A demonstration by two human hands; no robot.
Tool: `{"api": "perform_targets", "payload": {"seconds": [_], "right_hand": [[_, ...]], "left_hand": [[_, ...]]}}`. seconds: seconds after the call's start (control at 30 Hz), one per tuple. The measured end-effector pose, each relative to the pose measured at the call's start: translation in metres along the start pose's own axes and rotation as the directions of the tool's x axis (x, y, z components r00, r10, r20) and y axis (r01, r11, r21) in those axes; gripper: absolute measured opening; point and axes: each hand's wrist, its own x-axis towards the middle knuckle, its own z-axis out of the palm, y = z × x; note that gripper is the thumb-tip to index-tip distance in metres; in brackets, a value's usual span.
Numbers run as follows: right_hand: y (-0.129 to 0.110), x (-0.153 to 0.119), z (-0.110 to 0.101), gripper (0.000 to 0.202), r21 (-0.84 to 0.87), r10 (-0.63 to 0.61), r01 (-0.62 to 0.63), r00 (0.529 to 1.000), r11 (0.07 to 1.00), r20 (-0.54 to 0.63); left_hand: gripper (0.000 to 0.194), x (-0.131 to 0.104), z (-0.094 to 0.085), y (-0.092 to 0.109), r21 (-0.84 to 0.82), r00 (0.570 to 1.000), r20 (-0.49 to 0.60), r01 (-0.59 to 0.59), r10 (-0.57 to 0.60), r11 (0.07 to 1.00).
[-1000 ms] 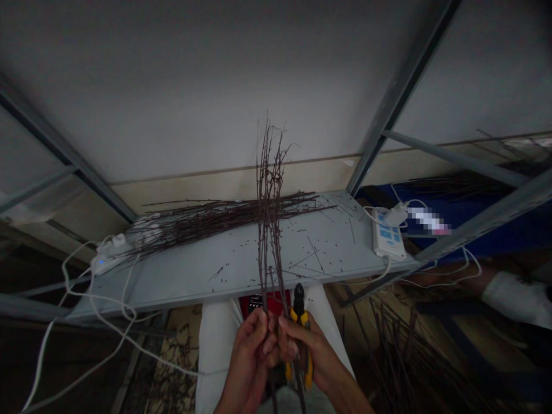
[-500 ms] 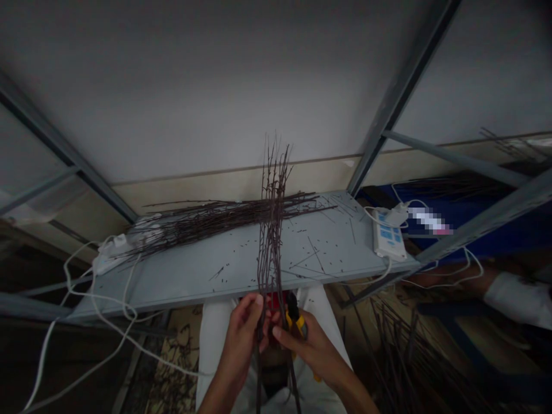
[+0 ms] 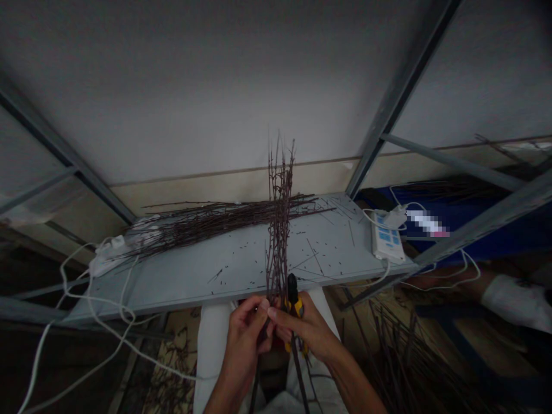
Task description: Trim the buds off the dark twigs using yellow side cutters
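A bundle of thin dark twigs point(image 3: 278, 241) stands upright in front of me, its tips reaching past the shelf's back edge. My left hand point(image 3: 248, 325) is closed around the lower twigs, thumb and fingers pinched together. Touching it, my right hand point(image 3: 304, 325) is also closed, with its thumb on the twigs and yellow-and-black pliers point(image 3: 294, 299) held in the same hand. Behind the bundle, a larger pile of twigs point(image 3: 215, 221) lies lengthwise on the grey shelf point(image 3: 241, 276). Thicker stems run down below my hands.
Small bits and broken twigs are scattered on the shelf. A power strip point(image 3: 387, 238) sits at the right end, another point(image 3: 107, 256) at the left with loose white cables point(image 3: 101, 316). More sticks point(image 3: 401, 351) lie low on the right. A person's sleeve point(image 3: 515, 299) shows at far right.
The upright bundle has shifted slightly right. My hands have come together at its lower part, and the pliers' black head has risen a little.
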Motion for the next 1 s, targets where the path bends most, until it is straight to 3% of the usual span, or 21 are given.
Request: {"api": "perform_targets", "payload": {"seconds": [0.13, 0.3, 0.47, 0.63, 0.73, 0.8, 0.9, 1.0], "right_hand": [[-0.005, 0.004, 0.004, 0.033, 0.235, 0.011, -0.014, 1.0, 0.972, 0.016], [-0.015, 0.008, 0.0, 0.035, 0.294, 0.014, -0.046, 0.994, 0.955, 0.11], [-0.017, 0.009, -0.008, 0.028, 0.319, 0.015, -0.081, 0.979, 0.944, 0.204], [-0.016, 0.013, -0.014, 0.032, 0.304, 0.028, -0.096, 0.975, 0.948, 0.22], [-0.015, 0.016, -0.015, 0.037, 0.367, 0.036, -0.15, 0.954, 0.918, 0.298], [-0.015, 0.017, -0.014, 0.04, 0.398, 0.033, -0.166, 0.947, 0.902, 0.318], [-0.019, 0.017, -0.016, 0.033, 0.346, 0.059, -0.135, 0.973, 0.929, 0.222], [-0.025, 0.014, -0.021, 0.037, 0.112, 0.053, -0.065, 0.993, 0.992, 0.107]], "left_hand": [[0.042, 0.005, 0.008, 0.013, -0.025, 0.988, 0.147, 0.056, -0.051, 0.998], [0.046, 0.013, 0.009, 0.021, 0.081, 0.99, 0.143, -0.024, 0.013, 0.996], [0.039, 0.021, 0.004, 0.033, 0.159, 0.928, 0.371, -0.045, -0.018, 0.986], [0.033, 0.036, 0.001, 0.035, 0.071, 0.912, 0.385, 0.123, -0.141, 0.99], [0.034, 0.045, -0.004, 0.032, -0.038, 0.891, 0.394, 0.259, -0.224, 0.965], [0.035, 0.05, -0.01, 0.033, -0.069, 0.886, 0.397, 0.29, -0.241, 0.954], [0.036, 0.056, -0.023, 0.045, 0.047, 0.895, 0.404, 0.184, -0.187, 0.982], [0.035, 0.059, -0.037, 0.063, 0.277, 0.929, 0.362, -0.033, -0.073, 0.96]]}}
